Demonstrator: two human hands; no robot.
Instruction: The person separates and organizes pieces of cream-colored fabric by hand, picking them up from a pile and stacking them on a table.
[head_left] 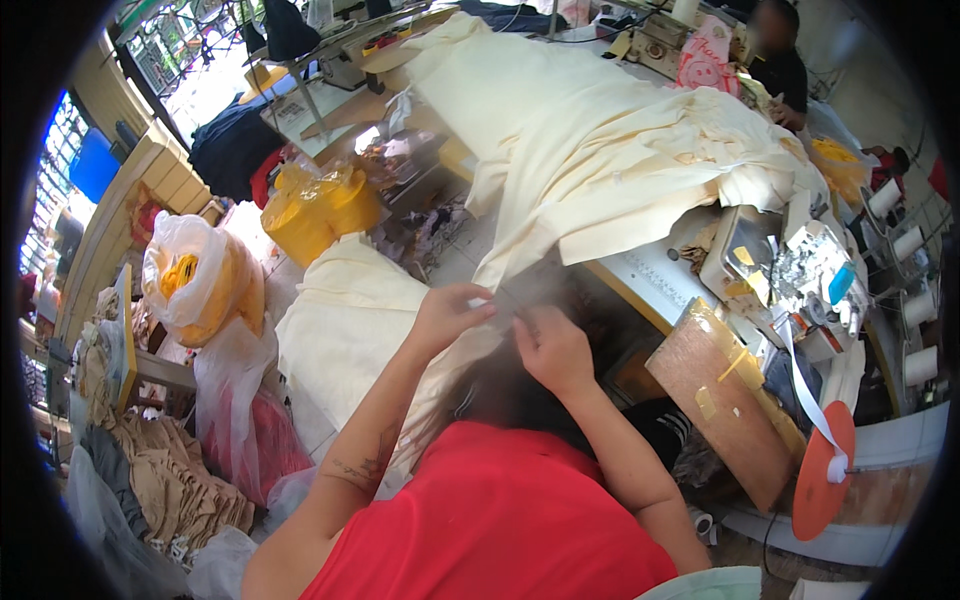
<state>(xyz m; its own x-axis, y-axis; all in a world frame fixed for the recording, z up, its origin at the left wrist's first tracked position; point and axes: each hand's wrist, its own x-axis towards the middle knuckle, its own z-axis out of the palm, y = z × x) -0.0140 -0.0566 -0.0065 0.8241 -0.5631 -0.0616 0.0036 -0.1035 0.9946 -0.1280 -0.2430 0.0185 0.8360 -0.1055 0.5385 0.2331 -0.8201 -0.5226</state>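
Both hands pinch the cream fabric [560, 190] edge — left hand [445, 315] and right hand [550, 350], each grip clenched on it, forearms raised, just beside each other.

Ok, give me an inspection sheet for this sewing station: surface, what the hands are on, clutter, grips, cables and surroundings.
Surface: sewing table, largely covered by piled cloth.
Job's things: cream fabric draped off the table edge; both hands meet at its hanging end.
Clutter: yellow bags, beige garment stack, cardboard piece, orange tape reel.
Grips: left hand pinching something small, too blurred to name; right hand closed beside it.
Cables: nothing seen clearly.
Surroundings: sewing machine, thread cones, another person at the far end, windows on the left.
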